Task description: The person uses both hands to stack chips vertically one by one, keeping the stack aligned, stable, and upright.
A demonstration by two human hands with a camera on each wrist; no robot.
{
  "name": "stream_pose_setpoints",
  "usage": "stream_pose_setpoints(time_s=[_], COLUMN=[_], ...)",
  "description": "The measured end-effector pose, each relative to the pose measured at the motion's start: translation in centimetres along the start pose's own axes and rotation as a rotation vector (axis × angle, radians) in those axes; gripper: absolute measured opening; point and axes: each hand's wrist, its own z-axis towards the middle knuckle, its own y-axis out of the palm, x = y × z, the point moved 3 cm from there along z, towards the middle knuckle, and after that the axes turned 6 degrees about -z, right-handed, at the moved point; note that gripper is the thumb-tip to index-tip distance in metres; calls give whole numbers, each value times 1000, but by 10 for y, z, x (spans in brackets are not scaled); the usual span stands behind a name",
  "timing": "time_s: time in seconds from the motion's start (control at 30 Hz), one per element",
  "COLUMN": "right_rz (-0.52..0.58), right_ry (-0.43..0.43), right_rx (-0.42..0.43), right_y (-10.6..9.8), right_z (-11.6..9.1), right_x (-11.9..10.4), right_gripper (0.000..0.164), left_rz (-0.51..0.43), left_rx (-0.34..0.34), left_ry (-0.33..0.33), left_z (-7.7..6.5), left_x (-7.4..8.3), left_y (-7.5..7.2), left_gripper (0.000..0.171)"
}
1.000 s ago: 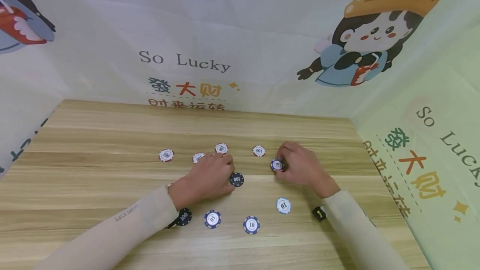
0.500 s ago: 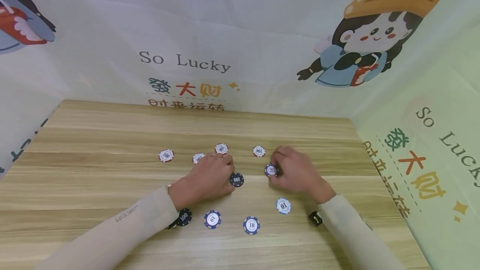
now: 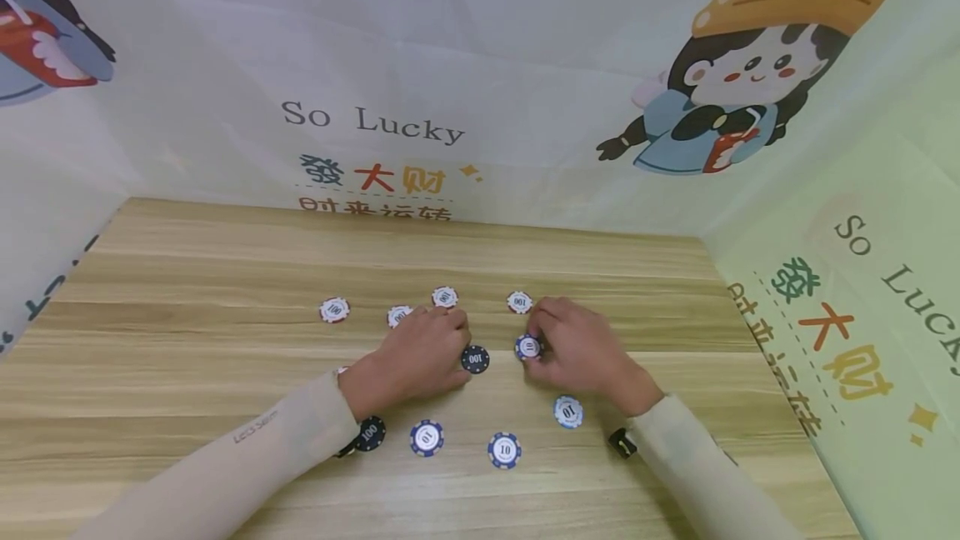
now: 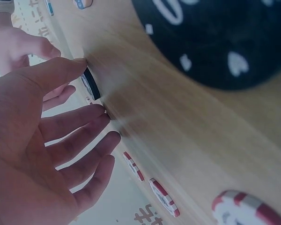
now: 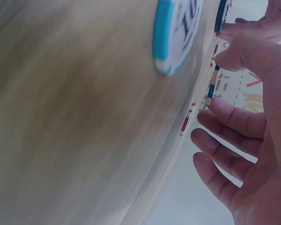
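On the wooden table in the head view, my left hand (image 3: 412, 357) holds a black "100" poker chip (image 3: 476, 360) between thumb and fingertips, its edge turned to the left wrist camera beside the thumb (image 4: 61, 72). To its right, my right hand (image 3: 581, 348) pinches a blue-and-white "10" poker chip (image 3: 528, 347) between thumb and index finger. The right wrist view shows that chip's striped edge (image 5: 211, 89) close over the tabletop, the other fingers spread. A narrow gap lies between the two chips. A red-edged "100" chip (image 3: 519, 302) lies just behind the right hand.
More red-edged chips (image 3: 334, 310) lie at the back left, one partly covered by the left hand. Nearer me are another black chip (image 3: 370, 433), two blue chips (image 3: 427, 438) and a light-blue chip (image 3: 567, 412). Printed cloth walls (image 3: 525, 140) surround the table (image 3: 225, 265).
My right hand has slid left and slightly nearer me with the blue-and-white chip, closing on the black chip. The left hand has stayed in place.
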Motion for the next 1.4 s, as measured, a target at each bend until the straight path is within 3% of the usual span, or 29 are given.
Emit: stream_pose_setpoints(time_s=[0.77, 1.4], right_rz=[0, 10], right_ry=[-127, -151], right_rx=[46, -6], right_y=[5, 14], right_z=[23, 35], right_x=[-33, -47], right_gripper=[35, 37], left_rz=[1, 23], left_rx=[0, 25], left_ry=[-12, 19], left_z=[1, 0], left_x=[0, 1], left_y=[0, 0], left_gripper=[47, 46])
